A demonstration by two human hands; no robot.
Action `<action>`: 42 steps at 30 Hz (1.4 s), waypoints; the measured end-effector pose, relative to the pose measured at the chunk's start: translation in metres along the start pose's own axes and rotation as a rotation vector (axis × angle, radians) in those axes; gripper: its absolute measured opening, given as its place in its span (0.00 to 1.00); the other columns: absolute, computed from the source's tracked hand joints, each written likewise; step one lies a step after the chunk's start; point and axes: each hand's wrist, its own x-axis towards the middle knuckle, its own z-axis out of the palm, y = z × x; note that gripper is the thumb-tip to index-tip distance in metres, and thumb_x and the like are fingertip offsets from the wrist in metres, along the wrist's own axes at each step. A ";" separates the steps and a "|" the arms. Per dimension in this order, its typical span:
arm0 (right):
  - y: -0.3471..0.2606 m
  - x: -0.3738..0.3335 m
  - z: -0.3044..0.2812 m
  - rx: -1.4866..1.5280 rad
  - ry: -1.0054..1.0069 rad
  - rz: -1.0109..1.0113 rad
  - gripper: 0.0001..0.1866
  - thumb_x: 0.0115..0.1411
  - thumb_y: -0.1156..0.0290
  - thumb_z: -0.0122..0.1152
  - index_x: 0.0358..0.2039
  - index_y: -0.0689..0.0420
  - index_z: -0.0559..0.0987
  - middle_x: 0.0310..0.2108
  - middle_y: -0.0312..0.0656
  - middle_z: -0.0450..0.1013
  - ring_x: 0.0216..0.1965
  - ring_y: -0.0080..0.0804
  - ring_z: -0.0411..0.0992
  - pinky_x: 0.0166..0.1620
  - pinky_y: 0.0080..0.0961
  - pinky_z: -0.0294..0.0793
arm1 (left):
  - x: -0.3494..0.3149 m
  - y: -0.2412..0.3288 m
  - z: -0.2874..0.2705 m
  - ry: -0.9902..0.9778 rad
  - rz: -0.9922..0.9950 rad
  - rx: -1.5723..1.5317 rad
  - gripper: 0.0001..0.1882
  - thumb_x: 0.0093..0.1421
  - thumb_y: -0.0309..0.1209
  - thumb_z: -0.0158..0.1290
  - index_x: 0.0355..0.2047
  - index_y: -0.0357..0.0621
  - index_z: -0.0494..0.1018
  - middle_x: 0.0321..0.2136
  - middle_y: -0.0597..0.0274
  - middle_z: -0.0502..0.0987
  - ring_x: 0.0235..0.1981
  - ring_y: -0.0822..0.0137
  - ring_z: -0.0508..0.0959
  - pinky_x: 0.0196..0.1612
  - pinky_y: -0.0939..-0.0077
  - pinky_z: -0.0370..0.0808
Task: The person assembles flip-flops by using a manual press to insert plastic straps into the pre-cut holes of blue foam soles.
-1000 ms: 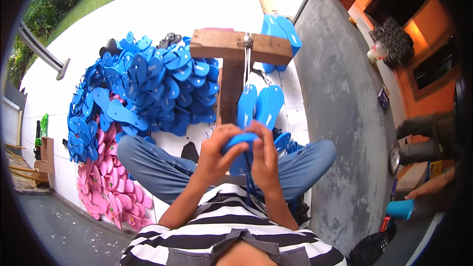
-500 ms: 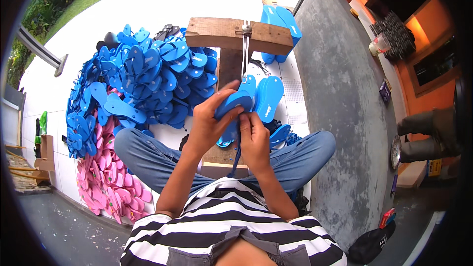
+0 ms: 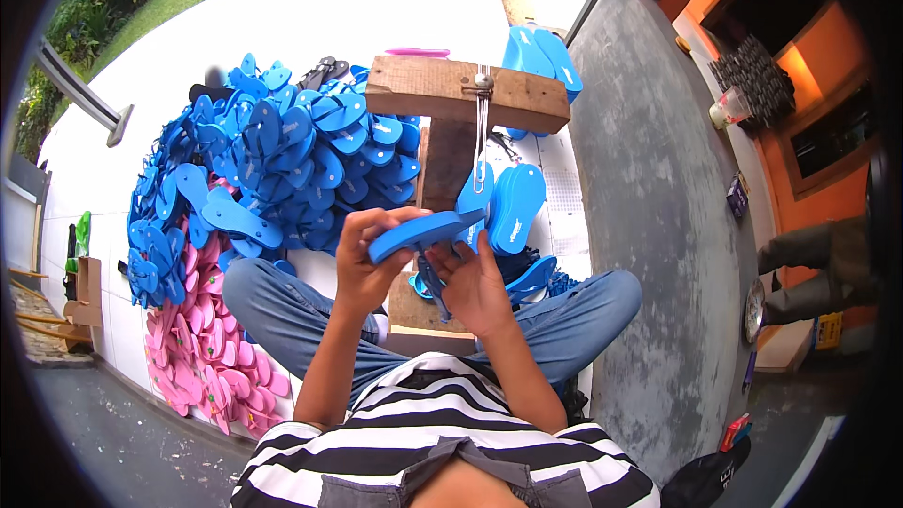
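Sole swung level, right hand opened beneath it

Your left hand (image 3: 357, 263) grips the near end of a blue sole (image 3: 414, 234), fingers over the upper face and thumb below. Half a second ago you had the sole tipped up close between both hands; now it lies nearly edge-on, its free end reaching to the right of that grip and over your other fingers. Your right hand (image 3: 480, 292) was pinching close under the sole; its fingers have since spread, palm partly turned up. A dark blue strap (image 3: 432, 277) hangs from the sole between your hands (whether your right fingers are closed on it, I cannot tell). The change seems to leave the sole's weight mostly to your left hand, with the strap side facing your right.

Just beyond the sole's free end, a wire loop (image 3: 483, 122) hangs from a wooden crossbar (image 3: 414, 89). Ahead and to the right of your grip lies a stack of blue soles (image 3: 517, 207); below your hands is a wooden board (image 3: 414, 312). Well to the left of the grip spreads a heap of blue flip-flops (image 3: 282, 160), with pink flip-flops (image 3: 202, 320) on its near side.
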 end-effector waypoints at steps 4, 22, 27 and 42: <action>0.005 0.013 -0.010 0.191 0.077 -0.062 0.23 0.58 0.52 0.66 0.48 0.52 0.72 0.46 0.38 0.71 0.51 0.32 0.67 0.57 0.35 0.64 | -0.017 -0.005 -0.003 0.281 -0.112 -0.201 0.24 0.62 0.35 0.57 0.53 0.45 0.59 0.52 0.39 0.70 0.52 0.57 0.74 0.54 0.65 0.73; -0.071 -0.018 0.065 -1.546 -0.336 -1.561 0.23 0.48 0.73 0.71 0.44 0.52 0.71 0.43 0.42 0.75 0.49 0.46 0.72 0.55 0.46 0.68 | 0.051 0.016 0.023 -0.168 0.392 0.413 0.18 0.47 0.19 0.64 0.41 0.41 0.77 0.41 0.52 0.77 0.38 0.63 0.81 0.39 0.72 0.80; -0.076 -0.008 0.066 -1.517 -0.304 -1.586 0.25 0.50 0.72 0.70 0.46 0.52 0.69 0.42 0.43 0.75 0.48 0.45 0.73 0.55 0.45 0.68 | 0.065 0.015 0.025 -0.136 0.423 0.446 0.17 0.47 0.18 0.63 0.40 0.40 0.77 0.40 0.52 0.77 0.38 0.63 0.81 0.38 0.72 0.82; -0.096 0.059 0.099 -1.593 0.425 -1.589 0.36 0.60 0.63 0.64 0.66 0.54 0.60 0.47 0.50 0.55 0.47 0.44 0.57 0.52 0.38 0.58 | 0.150 0.019 0.053 0.152 -0.076 0.364 0.09 0.57 0.23 0.61 0.31 0.34 0.70 0.27 0.56 0.81 0.28 0.72 0.82 0.29 0.82 0.79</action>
